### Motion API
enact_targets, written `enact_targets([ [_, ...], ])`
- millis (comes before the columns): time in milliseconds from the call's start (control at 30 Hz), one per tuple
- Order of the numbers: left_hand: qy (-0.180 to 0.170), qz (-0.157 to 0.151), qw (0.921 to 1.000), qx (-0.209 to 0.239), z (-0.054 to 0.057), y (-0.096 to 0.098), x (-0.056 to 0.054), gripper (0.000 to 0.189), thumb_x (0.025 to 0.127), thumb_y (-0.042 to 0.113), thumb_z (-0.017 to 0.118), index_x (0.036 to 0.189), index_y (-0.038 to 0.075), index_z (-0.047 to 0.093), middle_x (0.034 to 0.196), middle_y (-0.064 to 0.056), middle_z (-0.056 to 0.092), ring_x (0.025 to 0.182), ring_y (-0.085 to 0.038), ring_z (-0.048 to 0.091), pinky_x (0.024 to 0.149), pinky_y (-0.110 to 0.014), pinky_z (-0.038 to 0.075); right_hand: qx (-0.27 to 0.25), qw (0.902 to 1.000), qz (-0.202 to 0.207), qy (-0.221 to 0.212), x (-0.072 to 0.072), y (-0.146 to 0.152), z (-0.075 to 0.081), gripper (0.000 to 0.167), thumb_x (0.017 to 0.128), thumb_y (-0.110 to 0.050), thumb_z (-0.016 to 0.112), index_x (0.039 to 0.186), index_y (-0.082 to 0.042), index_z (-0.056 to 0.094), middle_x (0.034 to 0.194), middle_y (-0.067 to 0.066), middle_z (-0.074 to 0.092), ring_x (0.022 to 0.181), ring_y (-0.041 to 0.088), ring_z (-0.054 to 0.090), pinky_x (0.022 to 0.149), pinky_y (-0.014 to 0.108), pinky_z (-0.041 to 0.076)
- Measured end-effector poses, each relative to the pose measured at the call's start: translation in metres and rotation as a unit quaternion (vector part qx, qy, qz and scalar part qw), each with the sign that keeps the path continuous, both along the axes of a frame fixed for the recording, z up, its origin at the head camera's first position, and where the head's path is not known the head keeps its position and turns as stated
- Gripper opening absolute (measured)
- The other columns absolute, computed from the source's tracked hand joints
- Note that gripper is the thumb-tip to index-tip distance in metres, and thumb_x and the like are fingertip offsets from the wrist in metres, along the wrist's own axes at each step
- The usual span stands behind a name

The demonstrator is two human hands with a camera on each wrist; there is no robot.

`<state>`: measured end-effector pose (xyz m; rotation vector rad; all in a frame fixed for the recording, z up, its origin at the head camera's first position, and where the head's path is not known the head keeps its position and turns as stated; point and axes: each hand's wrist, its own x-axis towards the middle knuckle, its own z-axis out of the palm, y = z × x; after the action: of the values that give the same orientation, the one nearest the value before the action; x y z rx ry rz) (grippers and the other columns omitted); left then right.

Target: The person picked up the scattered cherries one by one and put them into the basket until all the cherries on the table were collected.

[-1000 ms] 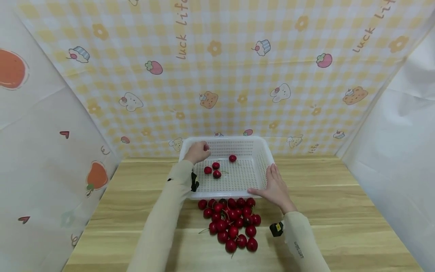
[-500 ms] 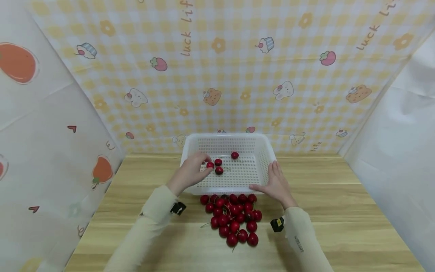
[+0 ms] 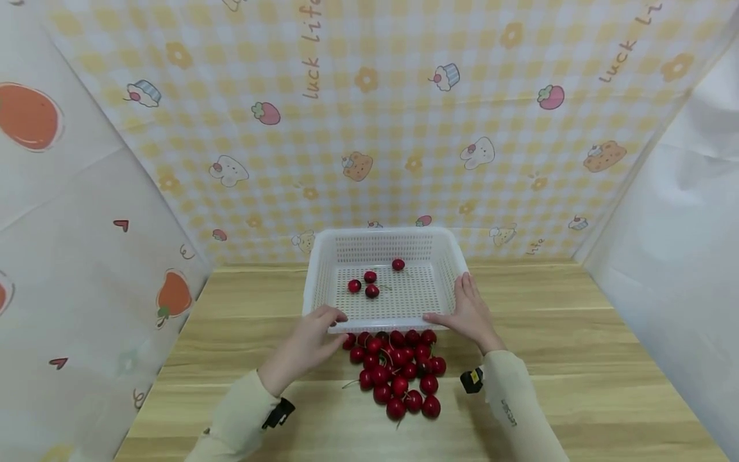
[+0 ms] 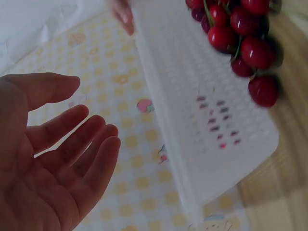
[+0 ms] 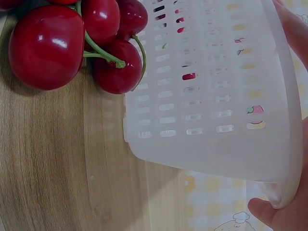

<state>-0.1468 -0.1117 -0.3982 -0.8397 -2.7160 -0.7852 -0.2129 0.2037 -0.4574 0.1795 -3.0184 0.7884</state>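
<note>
A white perforated plastic basket (image 3: 381, 323) stands on the table against the patterned backdrop. Several red cherries (image 3: 372, 291) lie on its floor, mostly left of the middle. My right hand (image 3: 470, 317) holds its near right corner, thumb on the front rim and fingers along the right side. Over the near left corner hovers my left hand (image 3: 306, 343), fingers loosely bent and apart from the thumb. The left wrist view shows nothing in that hand's palm (image 4: 43, 192). A pile of cherries (image 3: 398, 385), some with green stems, lies just in front of the basket.
The wood-grain table (image 3: 577, 372) extends to both sides. A yellow checked cloth (image 3: 404, 128) hangs directly behind the basket, and white sheets (image 3: 687, 256) close off the left and right.
My left hand has come out of the basket, back toward me past its front rim. The leftmost cherry inside now shows a darker side. My right hand stays at its corner.
</note>
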Motion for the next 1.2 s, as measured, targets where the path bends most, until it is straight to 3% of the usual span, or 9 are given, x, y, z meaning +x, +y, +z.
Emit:
enact_targets([
  [200,-0.044,-0.030,0.9985,0.011,-0.026,0.011,0.013,0.021,0.077,0.011,0.070,0.095,0.006,0.060,0.091,-0.003,0.060,0.083,-0.015,0.059,0.072,-0.024,0.052,-0.007,1.0000,0.001,-0.002,0.000,-0.001,0.001,0.124,0.062,-0.069,0.065,0.139,0.012,0.012,0.147,0.028,0.001,0.136,0.040,0.002,0.109,0.053,0.012],
  [400,-0.085,-0.060,0.9944,0.020,-0.051,0.023,0.017,0.023,0.078,0.007,0.068,0.098,0.001,0.058,0.092,-0.009,0.058,0.083,-0.021,0.058,0.072,-0.025,0.051,-0.004,1.0000,0.002,-0.006,0.000,0.000,0.002,0.125,0.062,-0.070,0.064,0.139,0.012,0.011,0.147,0.028,-0.001,0.136,0.040,0.001,0.109,0.054,0.013],
  [700,-0.107,-0.036,0.9936,0.002,-0.085,0.034,0.016,0.031,0.076,0.010,0.070,0.103,0.003,0.057,0.098,-0.006,0.054,0.087,-0.017,0.054,0.075,-0.025,0.051,-0.004,0.9999,0.001,-0.010,0.001,-0.001,0.002,0.126,0.061,-0.071,0.064,0.140,0.012,0.010,0.147,0.028,-0.002,0.136,0.039,0.001,0.109,0.054,0.012],
  [867,-0.132,-0.020,0.9910,-0.008,-0.096,0.038,0.016,0.032,0.076,0.012,0.070,0.104,0.005,0.058,0.101,-0.003,0.054,0.093,-0.017,0.055,0.081,-0.030,0.051,-0.005,0.9999,0.000,-0.009,0.000,-0.001,0.000,0.126,0.061,-0.071,0.064,0.140,0.011,0.010,0.147,0.027,-0.001,0.136,0.039,0.001,0.109,0.053,0.012],
  [1200,-0.168,-0.021,0.9854,-0.011,-0.099,0.046,0.018,0.034,0.076,0.017,0.070,0.107,0.008,0.059,0.104,-0.002,0.055,0.097,-0.017,0.055,0.085,-0.031,0.050,-0.008,0.9999,0.000,-0.010,0.000,-0.001,0.000,0.125,0.062,-0.070,0.064,0.140,0.011,0.010,0.148,0.027,-0.001,0.137,0.039,0.001,0.109,0.054,0.012],
])
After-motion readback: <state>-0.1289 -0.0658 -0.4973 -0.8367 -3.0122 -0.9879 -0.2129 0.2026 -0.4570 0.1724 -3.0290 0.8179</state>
